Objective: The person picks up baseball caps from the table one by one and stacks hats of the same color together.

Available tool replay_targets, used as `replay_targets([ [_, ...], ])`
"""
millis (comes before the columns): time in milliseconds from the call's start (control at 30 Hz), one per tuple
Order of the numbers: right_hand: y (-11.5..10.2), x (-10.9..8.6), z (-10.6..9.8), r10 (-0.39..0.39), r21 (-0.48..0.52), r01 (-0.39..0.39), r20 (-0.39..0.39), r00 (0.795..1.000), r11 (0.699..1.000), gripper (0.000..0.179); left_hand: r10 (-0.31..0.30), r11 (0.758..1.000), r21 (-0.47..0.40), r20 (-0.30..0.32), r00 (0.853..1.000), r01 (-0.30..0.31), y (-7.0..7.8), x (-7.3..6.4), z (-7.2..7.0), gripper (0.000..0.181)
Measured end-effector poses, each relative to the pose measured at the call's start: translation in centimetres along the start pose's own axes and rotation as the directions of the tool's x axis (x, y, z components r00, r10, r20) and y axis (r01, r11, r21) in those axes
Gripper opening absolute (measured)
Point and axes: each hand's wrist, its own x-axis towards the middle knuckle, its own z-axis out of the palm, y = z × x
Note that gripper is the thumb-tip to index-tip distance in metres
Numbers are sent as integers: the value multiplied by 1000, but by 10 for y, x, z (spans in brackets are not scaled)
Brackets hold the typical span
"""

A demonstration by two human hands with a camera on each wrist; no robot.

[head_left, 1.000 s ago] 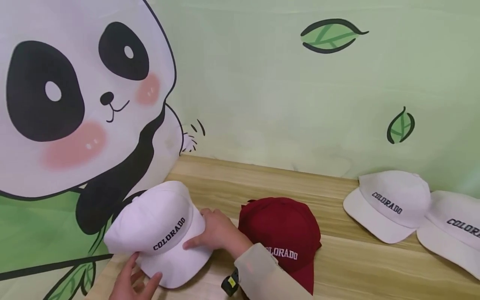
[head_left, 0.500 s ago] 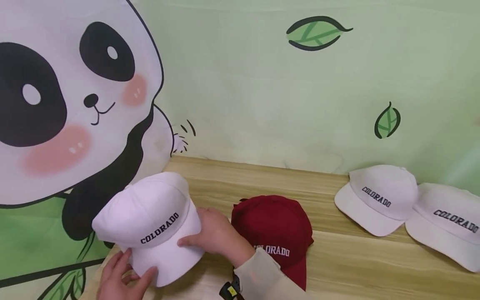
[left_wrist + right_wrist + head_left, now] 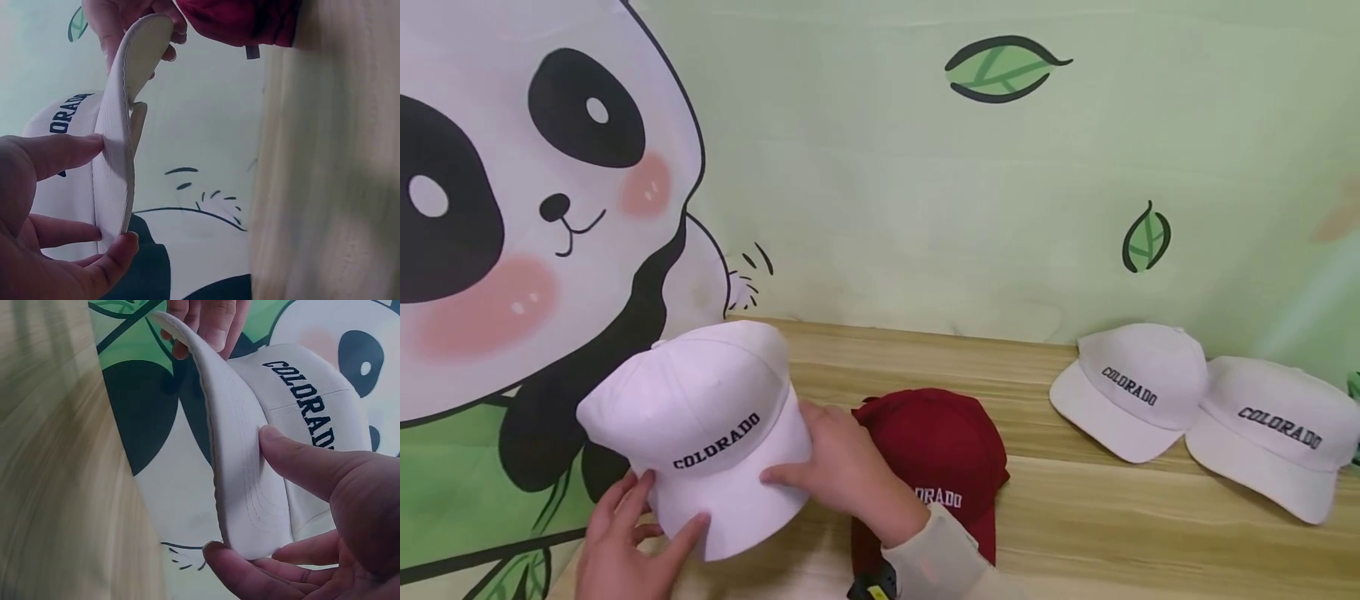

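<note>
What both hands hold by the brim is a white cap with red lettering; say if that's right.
Not quite: the lettering is black, as the head view shows. The left hand and right hand do hold the white cap by its brim.

A cream sleeve (image 3: 942,557) and a black, yellow-marked wrist device (image 3: 877,581) are worn.

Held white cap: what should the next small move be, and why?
Probably ease the held white cap down onto the table: the left grip and right grip both pinch its brim, and the wrist views show it clear of the table.
</note>
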Motion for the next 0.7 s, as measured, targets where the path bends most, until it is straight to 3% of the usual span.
replay_targets([
  [233, 2, -11, -9, 41, -1, -41, -31, 999, 999, 72, 29, 999, 13, 41, 999, -29, 12, -3, -4, 88],
  [433, 4, -19, -18, 42, 18, -41, -64, 997, 999, 73, 116, 993, 21, -4, 993, -116, 19, -5, -4, 86],
  [600, 6, -25, -26, 36, 37, -32, -105, 994, 999, 74, 219, 976, 34, -68, 973, -217, 25, -7, -4, 84],
  [700, 6, -29, -31, 30, 40, -25, -118, 993, 999, 75, 231, 973, 45, -65, 971, -228, 30, -8, -5, 85],
])
